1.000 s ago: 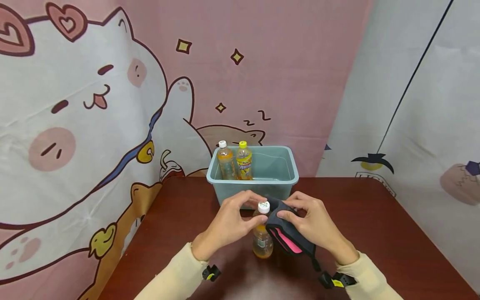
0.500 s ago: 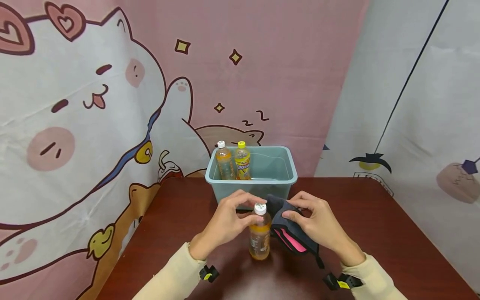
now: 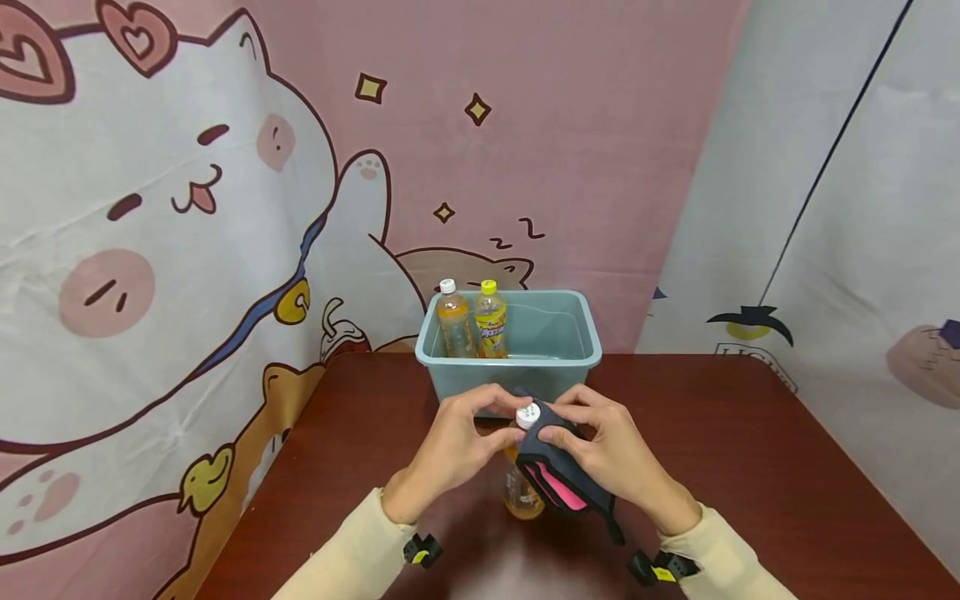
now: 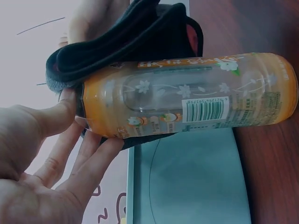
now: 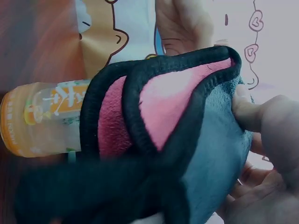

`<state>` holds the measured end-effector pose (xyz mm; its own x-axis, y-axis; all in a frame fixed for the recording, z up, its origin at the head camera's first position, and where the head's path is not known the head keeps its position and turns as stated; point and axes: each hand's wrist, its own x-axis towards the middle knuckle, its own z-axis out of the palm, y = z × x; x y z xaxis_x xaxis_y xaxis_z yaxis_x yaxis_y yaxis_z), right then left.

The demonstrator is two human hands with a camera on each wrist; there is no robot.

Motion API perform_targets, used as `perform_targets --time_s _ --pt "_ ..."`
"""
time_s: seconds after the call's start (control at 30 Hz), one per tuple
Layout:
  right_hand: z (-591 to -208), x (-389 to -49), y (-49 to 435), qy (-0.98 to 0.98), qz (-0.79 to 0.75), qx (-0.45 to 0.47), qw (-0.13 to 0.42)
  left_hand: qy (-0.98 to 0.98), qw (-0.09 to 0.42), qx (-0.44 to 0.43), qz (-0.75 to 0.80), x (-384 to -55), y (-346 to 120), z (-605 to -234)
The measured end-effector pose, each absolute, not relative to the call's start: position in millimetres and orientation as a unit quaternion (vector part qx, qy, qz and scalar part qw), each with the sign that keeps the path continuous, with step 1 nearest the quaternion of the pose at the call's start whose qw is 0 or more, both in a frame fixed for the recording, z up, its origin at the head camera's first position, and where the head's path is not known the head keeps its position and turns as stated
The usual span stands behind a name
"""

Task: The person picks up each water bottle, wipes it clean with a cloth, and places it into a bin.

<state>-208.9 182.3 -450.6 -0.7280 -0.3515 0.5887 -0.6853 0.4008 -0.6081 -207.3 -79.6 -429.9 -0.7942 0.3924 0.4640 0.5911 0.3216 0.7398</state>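
Note:
In the head view, a white-capped drink bottle (image 3: 522,496) stands upright on the table. My left hand (image 3: 453,442) pinches it at the neck, just under the cap, between thumb and fingers. A dark grey cloth piece (image 3: 555,450) with black edging and pink lining lies against the bottle's upper right side, hiding part of it. My right hand (image 3: 618,446) grips this cloth, thumb on the near face. The left wrist view shows the bottle's orange band and barcode label (image 4: 205,109). In the right wrist view the cloth's folded layers (image 5: 168,102) cover the bottle's top.
Behind the hands stands a light blue plastic bin (image 3: 510,363). A white-capped bottle (image 3: 456,329) and a yellow-capped bottle (image 3: 491,329) stand in its left part. The dark red table (image 3: 712,450) reaches back to a cartoon-print curtain (image 3: 585,167).
The cloth swung right, away from the bottle, half a second ago. Now my right hand has brought it back left against the bottle's neck. My left hand keeps its hold.

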Motion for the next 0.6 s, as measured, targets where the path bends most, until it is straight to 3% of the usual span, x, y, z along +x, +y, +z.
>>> perform_targets --time_s 0.33,0.6 --pt "-457.4 -207.9 193.7 -0.824 0.404 0.344 0.2 -0.816 0.098 -0.315 -0.474 -207.9 -77.9 -424.1" --pt "-482.0 -212.7 203.2 -0.835 0.37 0.374 0.16 -0.826 0.098 -0.327 -0.448 -207.6 -78.3 -422.5"
